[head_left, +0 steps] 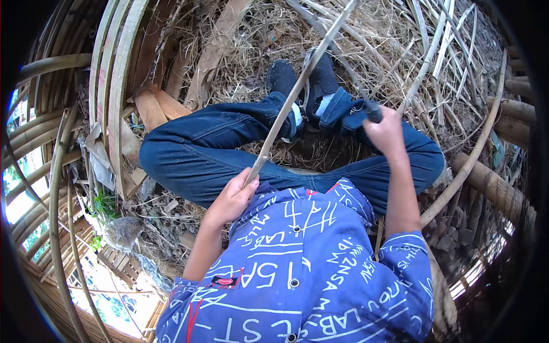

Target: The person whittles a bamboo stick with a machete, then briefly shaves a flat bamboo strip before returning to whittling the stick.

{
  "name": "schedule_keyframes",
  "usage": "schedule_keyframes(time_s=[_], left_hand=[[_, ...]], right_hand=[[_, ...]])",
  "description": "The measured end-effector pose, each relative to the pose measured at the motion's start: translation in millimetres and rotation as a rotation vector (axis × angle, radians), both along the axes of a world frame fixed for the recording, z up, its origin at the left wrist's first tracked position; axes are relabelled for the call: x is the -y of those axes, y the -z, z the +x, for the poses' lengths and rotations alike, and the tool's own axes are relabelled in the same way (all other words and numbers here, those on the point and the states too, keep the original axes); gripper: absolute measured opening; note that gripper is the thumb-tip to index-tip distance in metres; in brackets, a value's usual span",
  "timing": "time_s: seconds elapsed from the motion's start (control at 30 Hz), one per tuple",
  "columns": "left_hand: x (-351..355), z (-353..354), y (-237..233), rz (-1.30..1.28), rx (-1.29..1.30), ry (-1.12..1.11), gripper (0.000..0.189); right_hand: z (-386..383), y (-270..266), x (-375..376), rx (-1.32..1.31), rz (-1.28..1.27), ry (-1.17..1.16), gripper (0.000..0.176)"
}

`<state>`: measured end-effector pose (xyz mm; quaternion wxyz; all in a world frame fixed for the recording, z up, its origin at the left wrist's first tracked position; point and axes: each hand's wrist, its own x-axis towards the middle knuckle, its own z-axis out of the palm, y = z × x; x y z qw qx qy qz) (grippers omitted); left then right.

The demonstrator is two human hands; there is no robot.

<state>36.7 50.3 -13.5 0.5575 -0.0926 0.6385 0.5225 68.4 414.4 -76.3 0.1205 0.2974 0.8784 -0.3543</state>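
A long, pale, narrow wooden strip [298,88] slants over dark shoes [281,77], its near end gripped by the left hand [235,197]. Open room separates it from the right hand [385,131], closed around a dark, rounded handle [373,111]; a curved tan pole [479,157] edges the right side.

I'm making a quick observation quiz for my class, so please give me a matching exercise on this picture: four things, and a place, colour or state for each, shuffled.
1. Left hand
2. Right hand
3. Shirt
4. Shoes

A. Blue with white lettering
B. Closed around a dark handle
C. Dark, beyond the trousers
D. Holding a long stick

Pairs: 1-D, 2-B, 3-A, 4-C.
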Motion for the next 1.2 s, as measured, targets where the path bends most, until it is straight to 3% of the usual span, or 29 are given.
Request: schedule_keyframes(time_s=[0.03,0.4,0.73,0.9,1.03,1.1,1.2], left_hand=[[0.9,0.0,2.2,-0.078,-0.123,0.080,0.016],[-24.6,16.6,-4.3,-0.262,-0.550,0.227,0.026],[-27.3,17.7,-1.6,-0.286,-0.589,0.242,0.027],[-28.3,19.5,-1.3,-0.268,-0.657,0.252,0.026],[-29.6,20.5,-2.0,-0.291,-0.666,0.250,0.024],[-26.6,22.0,-2.2,-0.285,-0.636,0.255,0.022],[-26.0,23.2,-1.7,-0.262,-0.656,0.244,0.021]], right_hand=[[-0.7,-4.2,12.2,-0.030,-0.049,-0.016,0.018],[13.1,-37.4,92.5,-0.038,-0.138,-0.222,0.016],[13.7,-39.8,114.4,-0.014,-0.063,-0.445,0.021],[11.0,-29.3,108.3,-0.080,0.098,-0.545,0.020],[7.0,-25.5,103.3,-0.080,0.164,-0.517,0.021],[-2.9,-24.6,86.3,0.039,0.304,-0.497,0.026],[-15.1,-6.6,42.7,0.013,0.411,-0.335,0.022]])
